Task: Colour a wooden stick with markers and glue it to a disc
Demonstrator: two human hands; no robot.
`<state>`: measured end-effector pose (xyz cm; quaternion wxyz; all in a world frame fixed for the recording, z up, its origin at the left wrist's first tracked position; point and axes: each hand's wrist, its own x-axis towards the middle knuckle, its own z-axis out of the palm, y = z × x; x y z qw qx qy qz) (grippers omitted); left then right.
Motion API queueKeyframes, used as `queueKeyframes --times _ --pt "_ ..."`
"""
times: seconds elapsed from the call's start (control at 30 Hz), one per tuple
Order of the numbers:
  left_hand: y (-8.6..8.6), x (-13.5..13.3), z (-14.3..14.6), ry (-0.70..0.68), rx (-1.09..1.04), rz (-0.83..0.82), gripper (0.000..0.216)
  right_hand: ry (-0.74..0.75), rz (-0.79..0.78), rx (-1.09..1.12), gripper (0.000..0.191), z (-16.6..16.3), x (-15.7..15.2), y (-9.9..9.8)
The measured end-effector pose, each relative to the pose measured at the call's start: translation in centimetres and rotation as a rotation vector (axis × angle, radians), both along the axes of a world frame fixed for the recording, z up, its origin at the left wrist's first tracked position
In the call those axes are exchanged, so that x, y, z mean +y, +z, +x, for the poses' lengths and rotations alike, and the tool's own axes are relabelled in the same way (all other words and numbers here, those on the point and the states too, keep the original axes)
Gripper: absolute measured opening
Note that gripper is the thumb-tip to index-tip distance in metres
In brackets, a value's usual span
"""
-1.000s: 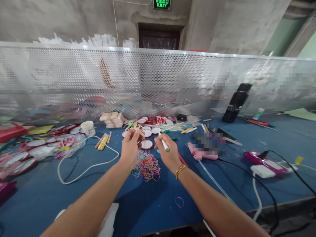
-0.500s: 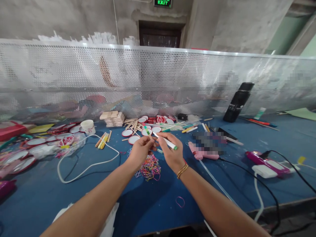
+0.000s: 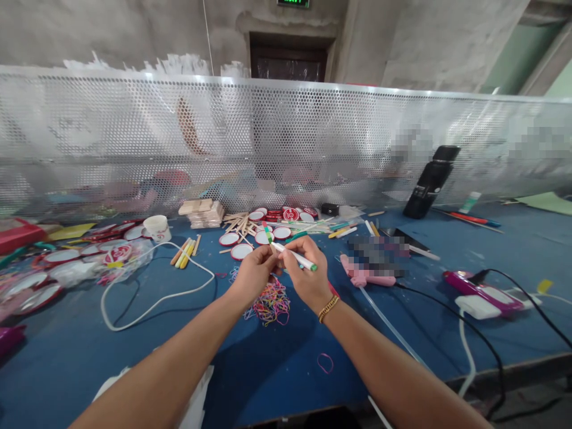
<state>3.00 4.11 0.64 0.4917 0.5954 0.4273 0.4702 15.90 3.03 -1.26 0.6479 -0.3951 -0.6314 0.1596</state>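
Note:
My left hand (image 3: 254, 275) is pinched on a wooden craft stick with a green tip (image 3: 268, 233), held upright above the blue table (image 3: 277, 363). My right hand (image 3: 308, 275) grips a white marker with a green end (image 3: 297, 258), lying across its fingers and pointing toward the stick. Both hands meet just above a heap of coloured rubber bands (image 3: 270, 301). Beyond them lie loose wooden sticks (image 3: 239, 224) and round red-rimmed white badges (image 3: 241, 251).
A perforated metal screen (image 3: 286, 143) walls off the far side. A white cable (image 3: 152, 301) loops at left near a paper cup (image 3: 157, 227). A pink glue gun (image 3: 364, 275), a purple device (image 3: 480, 292) with cords and a black bottle (image 3: 429, 182) are on the right.
My left hand lifted the green-tipped stick from the stick pile and drew it back toward me. My right hand rose with the marker to meet it above the rubber bands.

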Motion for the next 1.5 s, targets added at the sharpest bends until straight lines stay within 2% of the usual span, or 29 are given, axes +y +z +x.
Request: queueKeyframes --times 0.33,0.97,1.5 --pt "-0.13 0.17 -0.09 0.009 0.004 0.009 0.023 -0.013 0.011 0.009 0.009 0.09 0.11 0.04" --pt "0.13 0.1 0.05 0.023 0.008 -0.014 0.021 0.014 -0.025 0.024 0.007 0.16 0.37 -0.16" --pt "0.21 -0.06 0.1 -0.001 0.019 -0.009 0.024 0.029 0.006 0.019 0.006 0.13 0.41 -0.25"
